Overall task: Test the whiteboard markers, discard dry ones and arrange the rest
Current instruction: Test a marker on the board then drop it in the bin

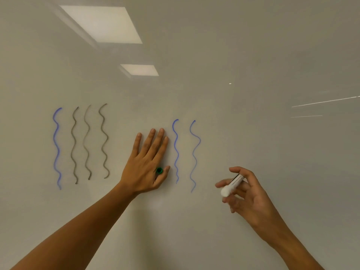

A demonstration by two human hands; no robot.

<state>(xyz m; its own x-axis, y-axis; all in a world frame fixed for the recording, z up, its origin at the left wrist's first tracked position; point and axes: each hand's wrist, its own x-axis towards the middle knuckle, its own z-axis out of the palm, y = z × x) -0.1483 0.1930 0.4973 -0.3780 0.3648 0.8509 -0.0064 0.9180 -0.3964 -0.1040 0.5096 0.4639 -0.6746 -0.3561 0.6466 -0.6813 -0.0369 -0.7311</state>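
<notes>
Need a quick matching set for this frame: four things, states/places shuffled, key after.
Things
1. green marker cap
2. white-barrelled marker
3. three grey wavy lines
4. left hand

States
A. gripped in the right hand, off the whiteboard
B. fingers straight, flat against the board
C. pinched between thumb and index finger of the left hand
D. drawn between blue wavy lines

Pairs: 1-C, 2-A, 3-D, 4-B

Office or classroom, looks like | glossy whiteboard (233, 55) fills the view | squiggly marker test lines (88, 143) on it | square ceiling light panels (101, 23) reflected up top
</notes>
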